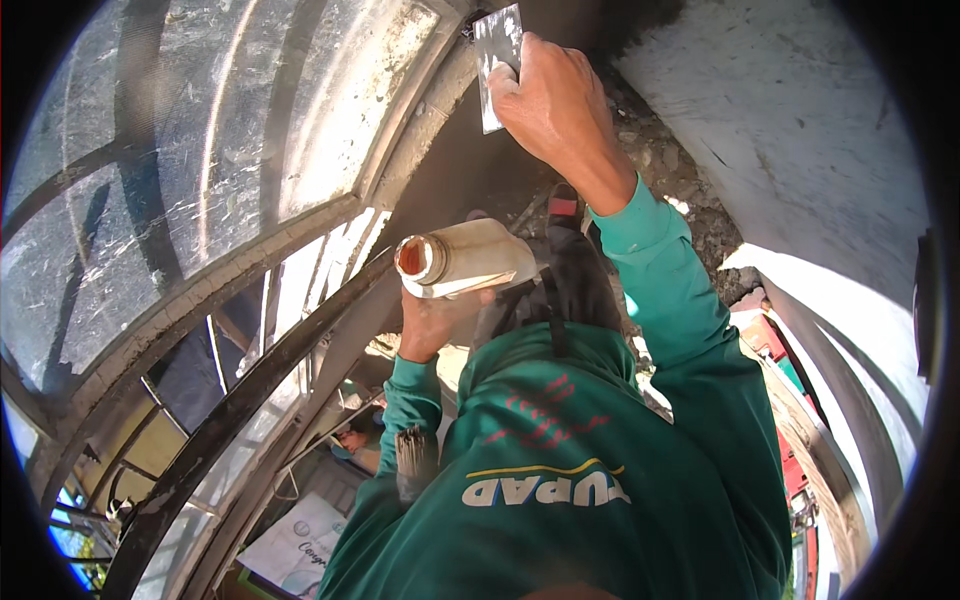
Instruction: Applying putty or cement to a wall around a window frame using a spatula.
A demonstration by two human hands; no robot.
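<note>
A thin, rectangular, greyish plate (497, 50), smeared white, is pinched between thumb and fingers by the right hand (560, 105), held out near the window frame (425, 130). A cream, round-necked container (485, 252), reddish inside its mouth, is gripped by the left hand (435, 325) before the torso. The space is hemmed in by scuffed, translucent panes (180, 60) and a grey panel (800, 120).

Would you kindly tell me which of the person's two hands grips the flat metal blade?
The right hand, near the top of the picture, grips the flat metal blade; the left hand, lower down, instead holds a pale, open-mouthed plastic container.
</note>
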